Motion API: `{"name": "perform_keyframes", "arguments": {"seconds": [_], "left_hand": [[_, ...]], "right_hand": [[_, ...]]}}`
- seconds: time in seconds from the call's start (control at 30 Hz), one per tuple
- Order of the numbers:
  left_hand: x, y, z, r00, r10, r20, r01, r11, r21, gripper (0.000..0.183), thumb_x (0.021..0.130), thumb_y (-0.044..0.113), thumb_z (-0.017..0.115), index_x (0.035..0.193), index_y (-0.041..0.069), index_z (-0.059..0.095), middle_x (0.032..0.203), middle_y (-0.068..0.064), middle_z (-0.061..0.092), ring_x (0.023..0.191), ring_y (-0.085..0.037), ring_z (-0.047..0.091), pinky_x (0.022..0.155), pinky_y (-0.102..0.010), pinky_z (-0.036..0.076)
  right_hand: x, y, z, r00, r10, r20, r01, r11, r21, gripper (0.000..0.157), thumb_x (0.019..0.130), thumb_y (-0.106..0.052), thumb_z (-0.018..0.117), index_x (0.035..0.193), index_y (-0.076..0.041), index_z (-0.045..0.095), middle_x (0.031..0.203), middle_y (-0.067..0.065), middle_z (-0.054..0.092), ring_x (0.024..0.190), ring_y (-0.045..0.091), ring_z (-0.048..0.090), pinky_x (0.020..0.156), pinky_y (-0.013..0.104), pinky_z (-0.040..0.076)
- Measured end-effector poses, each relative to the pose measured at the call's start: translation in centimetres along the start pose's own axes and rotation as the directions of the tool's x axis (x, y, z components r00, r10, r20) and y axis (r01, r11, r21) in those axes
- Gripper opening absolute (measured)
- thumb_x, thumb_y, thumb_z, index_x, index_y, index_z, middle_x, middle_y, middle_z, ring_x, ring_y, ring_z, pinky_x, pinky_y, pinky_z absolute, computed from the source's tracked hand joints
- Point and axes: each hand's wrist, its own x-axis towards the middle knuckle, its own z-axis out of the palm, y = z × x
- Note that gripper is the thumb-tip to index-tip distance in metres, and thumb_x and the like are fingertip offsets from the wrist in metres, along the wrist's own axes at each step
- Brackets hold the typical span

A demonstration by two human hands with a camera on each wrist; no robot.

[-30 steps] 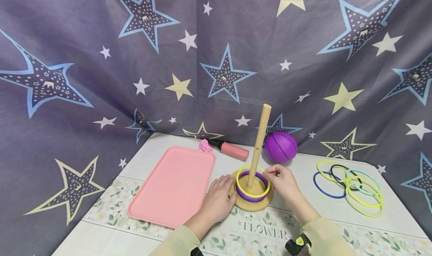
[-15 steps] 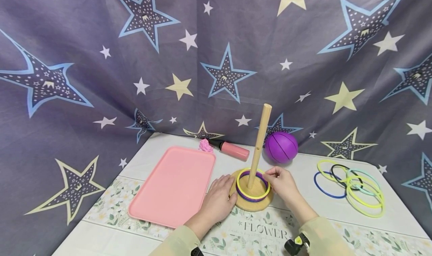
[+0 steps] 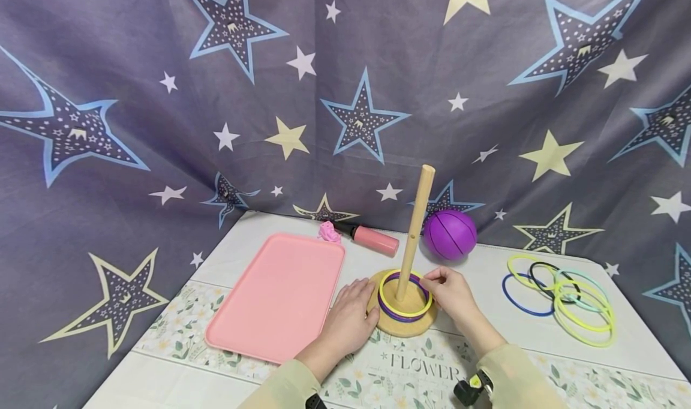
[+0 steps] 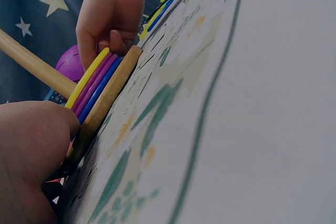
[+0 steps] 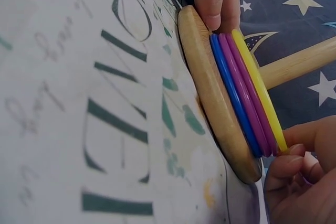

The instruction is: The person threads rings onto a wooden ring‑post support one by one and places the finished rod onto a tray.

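A wooden peg [image 3: 415, 229] stands on a round wooden base [image 3: 402, 331]. Around its foot lie stacked rings: a blue ring [image 5: 234, 95] lowest, purple rings [image 5: 244, 95] above it, and a yellow ring [image 5: 262, 98] on top. My right hand [image 3: 450, 290] pinches the yellow ring's right side between thumb and index finger. Opposite it, my left hand [image 3: 352, 316] rests at the left edge of the base with fingers extended, beside the rings. In the right wrist view the left fingertips reach the base and the stack; whether they touch the rings is unclear.
Left of the stand lies a pink tray [image 3: 278, 301]. Behind are a pink crumpled piece [image 3: 329, 232], a pink-and-black hand pump [image 3: 375, 241] and a purple ball [image 3: 450, 235]. Several loose rings [image 3: 583, 322] overlap at the right. A starry curtain [image 3: 345, 187] hangs behind the table.
The yellow ring's far side has come down, so it now lies level on the purple rings. Both hands have kept nearly the same places.
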Motion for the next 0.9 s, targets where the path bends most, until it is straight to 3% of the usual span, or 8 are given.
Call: {"name": "perform_keyframes", "arguments": {"seconds": [0.9], "left_hand": [[0.18,-0.07,0.12,1.0,-0.005,0.003,0.005,1.0,0.004,0.056,0.109,0.023,0.064,0.159,-0.002,0.055,0.165,-0.024,0.05,0.158,-0.042,0.041,0.133,-0.057,0.027]], "right_hand": [[0.07,0.24,-0.17,1.0,0.014,0.015,-0.014,1.0,0.013,0.016,0.103,-0.009,0.074,0.108,0.004,0.067,0.079,0.002,0.056,0.058,0.01,0.046,0.047,0.022,0.04]]}}
